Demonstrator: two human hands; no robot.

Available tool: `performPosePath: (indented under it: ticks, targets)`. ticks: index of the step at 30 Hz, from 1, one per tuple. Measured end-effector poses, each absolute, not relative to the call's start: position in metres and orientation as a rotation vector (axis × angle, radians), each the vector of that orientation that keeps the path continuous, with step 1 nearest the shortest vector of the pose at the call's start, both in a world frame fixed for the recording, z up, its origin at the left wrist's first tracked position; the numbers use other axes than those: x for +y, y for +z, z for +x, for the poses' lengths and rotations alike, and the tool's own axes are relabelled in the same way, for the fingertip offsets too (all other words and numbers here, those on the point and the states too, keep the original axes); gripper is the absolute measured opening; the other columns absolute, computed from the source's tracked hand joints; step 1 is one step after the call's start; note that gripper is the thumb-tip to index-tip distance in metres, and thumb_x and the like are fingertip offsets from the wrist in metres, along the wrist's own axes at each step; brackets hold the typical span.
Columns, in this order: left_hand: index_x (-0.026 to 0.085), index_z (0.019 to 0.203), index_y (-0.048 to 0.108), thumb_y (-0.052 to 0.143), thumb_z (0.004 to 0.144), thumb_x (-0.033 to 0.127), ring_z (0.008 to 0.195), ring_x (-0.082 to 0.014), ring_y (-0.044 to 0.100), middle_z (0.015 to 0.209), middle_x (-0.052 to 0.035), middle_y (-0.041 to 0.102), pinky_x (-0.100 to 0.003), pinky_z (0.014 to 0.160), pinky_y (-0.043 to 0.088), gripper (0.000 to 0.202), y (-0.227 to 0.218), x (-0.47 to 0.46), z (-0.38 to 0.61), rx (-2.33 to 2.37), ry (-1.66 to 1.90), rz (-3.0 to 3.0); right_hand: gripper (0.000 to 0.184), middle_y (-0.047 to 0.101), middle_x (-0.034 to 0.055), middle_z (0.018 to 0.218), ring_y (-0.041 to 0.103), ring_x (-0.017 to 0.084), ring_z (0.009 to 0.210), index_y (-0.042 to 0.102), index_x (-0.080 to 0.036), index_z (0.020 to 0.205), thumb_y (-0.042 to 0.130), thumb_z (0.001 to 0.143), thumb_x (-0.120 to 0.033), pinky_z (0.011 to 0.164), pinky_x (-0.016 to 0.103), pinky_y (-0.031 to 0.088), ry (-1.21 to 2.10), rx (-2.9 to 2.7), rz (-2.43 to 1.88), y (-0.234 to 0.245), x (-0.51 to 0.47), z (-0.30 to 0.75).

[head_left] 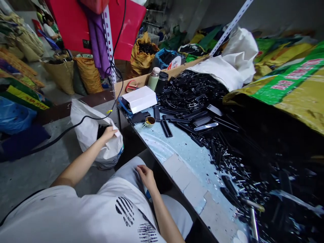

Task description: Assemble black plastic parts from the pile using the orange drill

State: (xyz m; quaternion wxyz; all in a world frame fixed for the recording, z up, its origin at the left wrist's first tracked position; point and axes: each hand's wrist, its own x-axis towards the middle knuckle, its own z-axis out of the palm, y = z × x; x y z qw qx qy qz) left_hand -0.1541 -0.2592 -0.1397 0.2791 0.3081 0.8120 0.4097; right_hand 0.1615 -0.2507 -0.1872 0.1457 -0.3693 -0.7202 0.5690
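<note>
My left hand (108, 133) reaches out to the white woven sack (84, 116) on the floor. Its fingers are closed on the sack's folded rim, and dark contents show inside the opening. Above my lap is my right hand (146, 174), its fingers curled and drawn together near my thigh. Whatever they may hold is too small or hidden to make out. To the right, the table (174, 145) bears a large heap of black plastic handle-like parts (194, 91) and small metal pins (229, 162). A hammer (253, 219) lies at the near right among them.
A white box (140, 99), a brass-coloured cup (150, 122), a green flask (154, 78) and red-handled scissors (131, 86) stand or lie at the table's far left. A black cable (83, 118) hangs across the sack. Filled sacks (88, 74) stand behind; a person (52, 32) sits farther back.
</note>
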Motion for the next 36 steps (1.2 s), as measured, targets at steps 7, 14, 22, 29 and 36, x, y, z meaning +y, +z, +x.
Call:
performPosePath:
  ticks: [7, 14, 22, 29, 36]
  targets:
    - [0.015, 0.096, 0.065, 0.067, 0.069, 0.042, 0.100, -0.0240, 0.059, 0.106, -0.0101, 0.066, -0.029, 0.083, 0.045, 0.038, -0.129, -0.236, -0.170, 2.256, 0.932, 1.155, 0.037, 0.068, 0.0051, 0.085, 0.061, 0.016, 0.075, 0.067, -0.017, 0.092, 0.049, 0.085, -0.048, 0.070, 0.025, 0.046, 1.654, -2.094, -1.026, -0.183, -0.255, 0.138]
    - [0.015, 0.114, 0.057, 0.052, 0.081, 0.052, 0.091, -0.0254, 0.062, 0.092, -0.0103, 0.068, -0.032, 0.082, 0.044, 0.050, -0.111, -0.294, -0.174, 2.501, 0.658, 1.173, 0.037, 0.066, 0.0045, 0.075, 0.057, 0.015, 0.066, 0.068, -0.015, 0.088, 0.048, 0.086, -0.047, 0.062, 0.024, 0.043, 1.595, -2.133, -1.096, -0.190, -0.260, 0.154]
    - [0.015, 0.101, 0.059, 0.048, 0.089, 0.029, 0.094, -0.0205, 0.058, 0.099, -0.0100, 0.062, -0.030, 0.087, 0.043, 0.022, -0.068, -0.168, -0.015, 2.008, 0.995, 2.040, 0.035, 0.063, 0.0135, 0.109, 0.053, 0.022, 0.103, 0.061, -0.011, 0.112, 0.041, 0.092, -0.032, 0.091, 0.033, 0.039, 0.610, -2.169, -1.247, -0.120, -0.123, 0.129]
    - [0.007, 0.115, 0.052, 0.053, 0.087, 0.030, 0.108, -0.0277, 0.051, 0.117, -0.0204, 0.052, -0.036, 0.089, 0.040, 0.036, -0.059, 0.000, 0.039, 2.234, 0.510, 1.989, 0.027, 0.060, 0.0164, 0.108, 0.049, 0.026, 0.103, 0.063, -0.011, 0.106, 0.045, 0.091, -0.023, 0.086, 0.036, 0.036, 0.308, -2.434, -1.594, -0.110, -0.052, 0.140]
    - [0.007, 0.110, 0.055, 0.043, 0.084, 0.006, 0.116, -0.0303, 0.041, 0.121, -0.0202, 0.050, -0.045, 0.096, 0.033, 0.028, -0.065, 0.102, -0.011, 2.287, 0.409, 2.004, 0.025, 0.064, 0.0109, 0.101, 0.055, 0.024, 0.095, 0.067, -0.016, 0.093, 0.052, 0.086, -0.035, 0.087, 0.037, 0.039, 0.613, -2.134, -1.605, -0.133, -0.106, 0.283]
